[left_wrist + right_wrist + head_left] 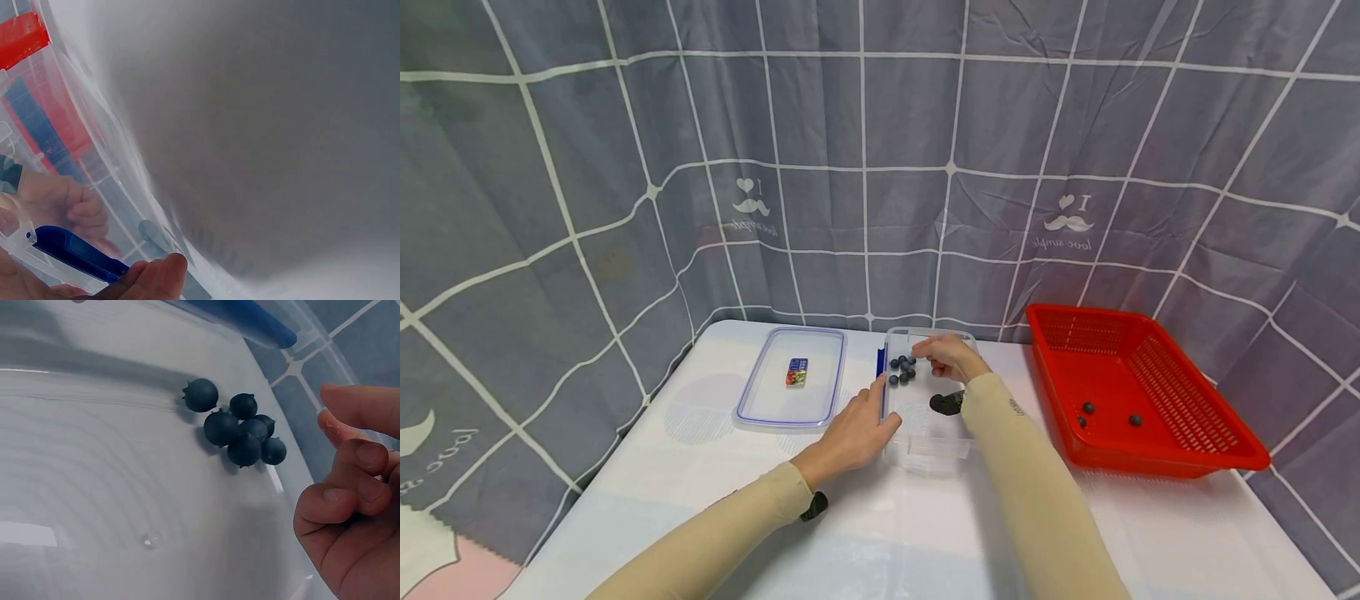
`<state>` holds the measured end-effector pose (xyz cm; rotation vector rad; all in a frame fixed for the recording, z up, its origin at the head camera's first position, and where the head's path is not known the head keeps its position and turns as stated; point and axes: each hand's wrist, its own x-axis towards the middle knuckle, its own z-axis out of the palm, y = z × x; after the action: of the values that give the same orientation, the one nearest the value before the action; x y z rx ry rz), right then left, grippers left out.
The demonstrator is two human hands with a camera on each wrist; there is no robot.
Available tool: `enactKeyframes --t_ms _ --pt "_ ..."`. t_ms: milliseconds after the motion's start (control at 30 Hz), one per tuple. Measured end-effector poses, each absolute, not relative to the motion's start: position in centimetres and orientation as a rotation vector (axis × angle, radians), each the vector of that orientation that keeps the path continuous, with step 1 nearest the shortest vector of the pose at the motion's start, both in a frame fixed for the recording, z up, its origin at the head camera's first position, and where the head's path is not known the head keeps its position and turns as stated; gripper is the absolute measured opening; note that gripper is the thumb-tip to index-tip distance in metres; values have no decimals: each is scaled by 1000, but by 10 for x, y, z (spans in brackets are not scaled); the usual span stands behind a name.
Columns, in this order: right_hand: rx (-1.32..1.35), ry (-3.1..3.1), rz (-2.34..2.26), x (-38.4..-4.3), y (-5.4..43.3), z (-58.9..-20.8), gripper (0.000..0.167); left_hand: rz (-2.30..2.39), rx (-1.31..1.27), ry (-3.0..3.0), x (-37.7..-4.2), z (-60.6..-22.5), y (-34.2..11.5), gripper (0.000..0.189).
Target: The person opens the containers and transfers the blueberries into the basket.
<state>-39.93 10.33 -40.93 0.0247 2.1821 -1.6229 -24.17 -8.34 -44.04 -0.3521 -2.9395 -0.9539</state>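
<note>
Lid: the clear, blue-rimmed lid (pixel 808 406) lay flat on the worktop (pixel 887 533), bearing a colourful sticker (pixel 797 372) that only the head view showed.
Left hand: the left hand (pixel 853 429) rested against the container's near-left side, thumb apart from the index finger; the left wrist view showed fingertips close together beside the blue latch (pixel 78 253).
Container: the clear plastic container (pixel 928 423) stood open; through its wall, the left wrist view caught the curled right fingers.
Blueberries: the blueberries (pixel 244 450) clustered on its floor, seven discernible in the right wrist view, with their crowns.
Right hand: the right hand (pixel 951 354) hung over it, index finger extended, others curled, pinching nothing visible; the cluster lay left of its fingertips, near but apart.
Basket: the red plastic basket (pixel 1150 467) held three more blueberries, well right of both hands.
</note>
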Motion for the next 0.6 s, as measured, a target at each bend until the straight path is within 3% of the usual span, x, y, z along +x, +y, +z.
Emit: enactKeyframes --t_ms 600 --pt "201 2217 -1553 -401 100 -435 37 -961 -340 -2932 -242 -441 -83 80"
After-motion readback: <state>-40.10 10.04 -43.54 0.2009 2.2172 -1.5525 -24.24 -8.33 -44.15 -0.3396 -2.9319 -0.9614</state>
